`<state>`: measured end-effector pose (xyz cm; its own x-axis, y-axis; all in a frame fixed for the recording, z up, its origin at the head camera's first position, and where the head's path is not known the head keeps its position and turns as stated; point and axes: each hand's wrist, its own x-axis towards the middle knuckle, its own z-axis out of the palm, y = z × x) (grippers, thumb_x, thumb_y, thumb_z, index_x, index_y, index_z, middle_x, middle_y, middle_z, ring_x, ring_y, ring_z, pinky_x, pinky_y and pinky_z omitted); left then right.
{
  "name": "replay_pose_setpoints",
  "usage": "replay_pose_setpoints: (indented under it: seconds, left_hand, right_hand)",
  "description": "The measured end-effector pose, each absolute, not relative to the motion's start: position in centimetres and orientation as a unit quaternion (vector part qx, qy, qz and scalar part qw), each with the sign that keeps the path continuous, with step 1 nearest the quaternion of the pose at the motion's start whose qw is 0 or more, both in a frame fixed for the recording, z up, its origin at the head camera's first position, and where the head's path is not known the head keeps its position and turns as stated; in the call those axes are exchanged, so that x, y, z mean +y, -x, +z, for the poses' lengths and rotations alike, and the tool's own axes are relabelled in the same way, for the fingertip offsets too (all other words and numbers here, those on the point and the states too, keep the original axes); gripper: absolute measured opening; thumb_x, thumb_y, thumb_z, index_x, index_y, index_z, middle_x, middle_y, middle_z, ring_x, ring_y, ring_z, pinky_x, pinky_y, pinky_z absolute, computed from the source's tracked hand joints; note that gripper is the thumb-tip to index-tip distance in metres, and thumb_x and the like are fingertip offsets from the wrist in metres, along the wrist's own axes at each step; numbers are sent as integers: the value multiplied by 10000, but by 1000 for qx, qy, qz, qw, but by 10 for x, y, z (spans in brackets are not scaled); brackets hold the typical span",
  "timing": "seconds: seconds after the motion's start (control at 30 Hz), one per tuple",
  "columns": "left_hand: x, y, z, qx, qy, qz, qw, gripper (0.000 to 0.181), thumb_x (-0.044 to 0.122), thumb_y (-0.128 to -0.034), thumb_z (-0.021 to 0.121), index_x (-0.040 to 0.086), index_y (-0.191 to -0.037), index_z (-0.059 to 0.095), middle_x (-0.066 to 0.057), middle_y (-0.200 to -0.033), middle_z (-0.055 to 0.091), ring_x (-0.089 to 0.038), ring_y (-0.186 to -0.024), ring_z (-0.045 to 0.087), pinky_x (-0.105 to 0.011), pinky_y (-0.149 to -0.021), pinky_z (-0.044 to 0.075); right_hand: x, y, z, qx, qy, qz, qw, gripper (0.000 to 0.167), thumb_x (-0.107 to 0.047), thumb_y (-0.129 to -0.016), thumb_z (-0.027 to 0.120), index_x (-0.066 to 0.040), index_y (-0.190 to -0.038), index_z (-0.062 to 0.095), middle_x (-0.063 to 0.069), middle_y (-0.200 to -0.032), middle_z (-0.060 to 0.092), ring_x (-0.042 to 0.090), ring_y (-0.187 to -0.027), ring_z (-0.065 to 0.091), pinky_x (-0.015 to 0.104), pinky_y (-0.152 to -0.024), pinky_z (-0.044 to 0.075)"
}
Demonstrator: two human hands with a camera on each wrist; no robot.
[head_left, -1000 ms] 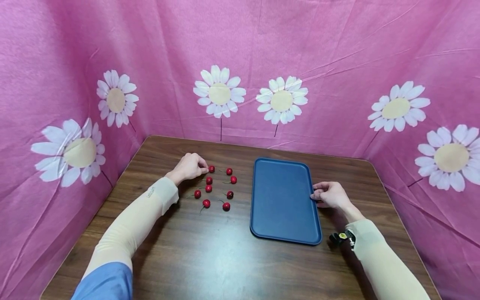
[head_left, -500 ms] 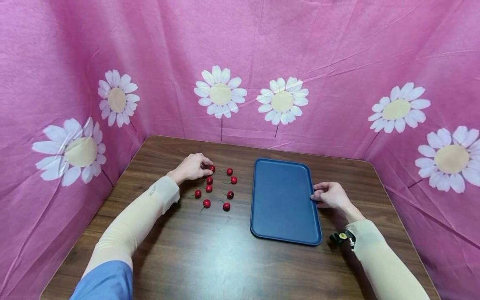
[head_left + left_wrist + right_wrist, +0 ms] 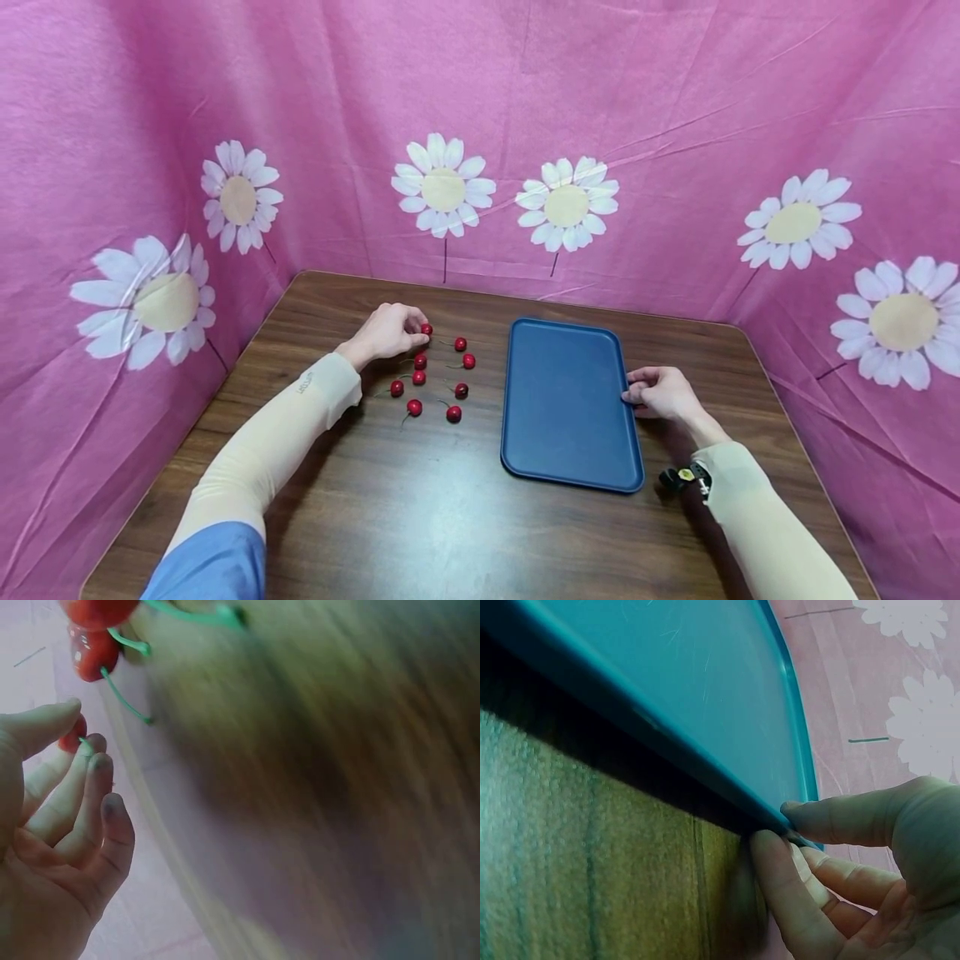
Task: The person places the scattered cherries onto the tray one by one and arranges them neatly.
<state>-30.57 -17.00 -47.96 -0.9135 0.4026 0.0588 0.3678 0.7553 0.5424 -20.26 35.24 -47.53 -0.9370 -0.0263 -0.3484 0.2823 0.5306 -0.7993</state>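
Note:
My left hand (image 3: 386,331) pinches a red cherry (image 3: 427,329) between thumb and fingers at the far end of the cherry group. In the left wrist view the pinched cherry (image 3: 73,735) shows its short green stem, and the other fingers curve loosely beside it. Several more cherries with stems, such as one dark red cherry (image 3: 461,389), lie on the table to the right of and nearer than that hand. On the right, my right hand (image 3: 662,391) grips the right rim of a blue rectangular tray (image 3: 570,400), thumb over the rim (image 3: 780,814) and fingers against its outer side.
The brown wooden table (image 3: 390,517) bears the tray and the cherries. A pink curtain (image 3: 495,83) with white daisies surrounds its back and sides. A small black device (image 3: 684,477) is strapped at the right wrist.
My left hand has shifted slightly right and away, and its fingers have closed around the far cherry, which has moved a little. The right hand stays on the tray's rim.

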Motion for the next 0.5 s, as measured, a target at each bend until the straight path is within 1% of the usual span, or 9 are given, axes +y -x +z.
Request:
replay_pose_setpoints:
  seconds: [0.2,0.3,0.5]
  left_hand:
    - [-157,302,-471,925,-215,314,24,168,247,-992,840,133,-1114,821,-23,-981,849,-182,-891,774,-422,-876,603]
    - [-149,300,-467,920,-227,317,24,166,247,-996,840,134,-1117,826,-27,-985,852,-178,-896,779,-428,-887,612]
    - [-129,301,-462,913,-246,324,26,152,243,-1009,827,139,-1121,825,-25,-1006,853,-185,-949,785,-439,-923,623]
  right_hand:
    - [354,203,-475,860,-75,-479,161,477,34,-1028,725,218,-1438,563,-73,-844,697,42,-831,716,370,-779,707]
    - [354,203,-476,861,-74,-478,160,479,32,-1024,731,220,-1434,567,-77,-838,696,45,-827,712,373,-775,707]
    - [355,203,-478,857,-72,-487,155,496,39,-1019,736,228,-1442,558,-96,-828,696,5,-799,695,352,-752,703]
